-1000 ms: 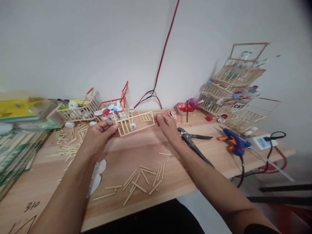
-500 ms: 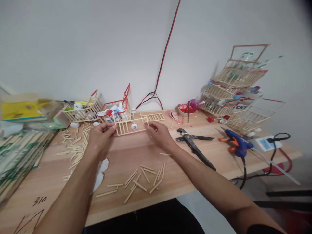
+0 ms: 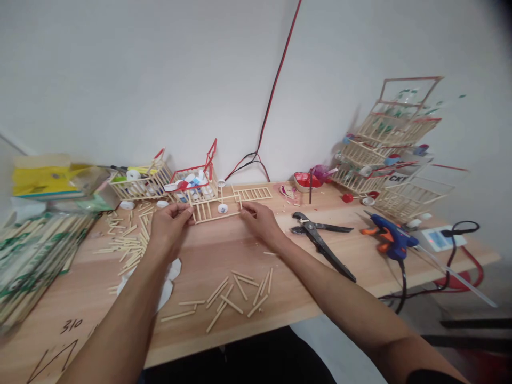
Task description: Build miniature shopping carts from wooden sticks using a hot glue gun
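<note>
Between my two hands is a small rectangular frame of thin wooden sticks (image 3: 219, 217), with several crossbars at its left part. My left hand (image 3: 173, 220) pinches its left end, fingers closed. At the opposite end, my right hand (image 3: 258, 220) grips the short end stick between thumb and fingers. A white bottle cap (image 3: 223, 208) shows through the frame's gap. Just behind lies a ladder-like stick panel (image 3: 253, 193). Short cut sticks (image 3: 224, 303) are scattered on the wooden table (image 3: 224, 250) in front of my hands.
Two stick baskets (image 3: 194, 184) holding caps and small items stand by the wall. Pliers (image 3: 320, 240) and a blue glue gun (image 3: 390, 234) lie to the right, before stacked stick baskets (image 3: 394, 144). Bundled sticks (image 3: 40, 261) and a pile of short sticks (image 3: 134, 240) are left.
The view has shifted slightly, so the whole scene sits a little further right. Both hands keep their hold on the stick frame, with hardly any other movement.
</note>
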Demonstrator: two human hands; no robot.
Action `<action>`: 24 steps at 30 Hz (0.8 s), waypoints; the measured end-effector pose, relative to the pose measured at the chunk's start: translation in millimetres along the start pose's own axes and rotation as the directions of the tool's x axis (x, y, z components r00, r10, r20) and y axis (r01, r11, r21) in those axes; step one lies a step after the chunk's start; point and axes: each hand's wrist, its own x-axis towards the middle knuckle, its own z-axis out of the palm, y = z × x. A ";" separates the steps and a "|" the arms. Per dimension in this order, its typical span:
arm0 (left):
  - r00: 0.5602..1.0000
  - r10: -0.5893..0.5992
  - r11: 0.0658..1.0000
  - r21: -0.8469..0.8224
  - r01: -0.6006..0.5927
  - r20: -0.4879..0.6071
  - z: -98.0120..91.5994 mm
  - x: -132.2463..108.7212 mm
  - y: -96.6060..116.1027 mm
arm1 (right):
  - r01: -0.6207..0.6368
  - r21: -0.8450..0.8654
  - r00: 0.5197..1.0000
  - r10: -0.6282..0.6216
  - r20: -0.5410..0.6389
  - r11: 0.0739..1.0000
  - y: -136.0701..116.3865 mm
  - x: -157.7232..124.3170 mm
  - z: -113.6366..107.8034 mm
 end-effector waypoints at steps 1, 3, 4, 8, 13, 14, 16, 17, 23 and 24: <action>1.000 -0.001 1.000 0.001 0.001 -0.002 -0.3 0.6 -0.9 | 0.003 0.006 1.000 -0.003 0.004 1.000 -0.1 0.0 0.5; 1.000 -0.001 1.000 0.005 0.001 -0.011 -1.3 1.9 -2.6 | 0.010 0.022 1.000 -0.010 0.014 1.000 -0.5 0.0 1.1; 1.000 -0.001 1.000 0.009 0.001 -0.007 -1.9 2.6 -3.2 | 0.014 0.017 1.000 -0.015 0.020 1.000 -0.7 0.2 1.3; 1.000 -0.009 1.000 0.001 0.009 -0.001 -3.4 4.8 -3.7 | 0.022 -0.010 0.999 -0.022 0.043 1.000 -1.7 1.6 1.8; 1.000 -0.018 1.000 0.003 0.018 -0.014 -3.0 5.7 -3.2 | 0.017 -0.036 0.998 -0.015 0.064 0.999 -4.7 2.8 1.3; 1.000 -0.019 1.000 -0.001 0.019 -0.015 -3.0 6.1 -3.9 | 0.020 -0.043 0.998 -0.017 0.067 0.999 -5.4 2.9 1.0; 1.000 -0.021 1.000 -0.010 0.021 -0.016 -3.2 7.2 -6.3 | 0.020 -0.048 0.997 -0.016 0.070 0.999 -6.6 3.0 0.4; 1.000 -0.022 1.000 -0.014 0.022 -0.018 -3.4 7.7 -7.6 | 0.020 -0.045 0.997 -0.016 0.070 0.999 -7.0 3.0 0.1; 0.999 -0.046 0.998 -0.031 0.046 -0.025 -4.0 8.2 -10.0 | 0.029 -0.031 0.997 -0.027 0.071 0.999 -7.0 3.1 -0.7; 0.998 -0.056 0.998 -0.031 0.056 -0.023 -3.9 7.8 -9.3 | 0.030 -0.033 0.997 -0.027 0.072 0.999 -7.2 2.9 -0.8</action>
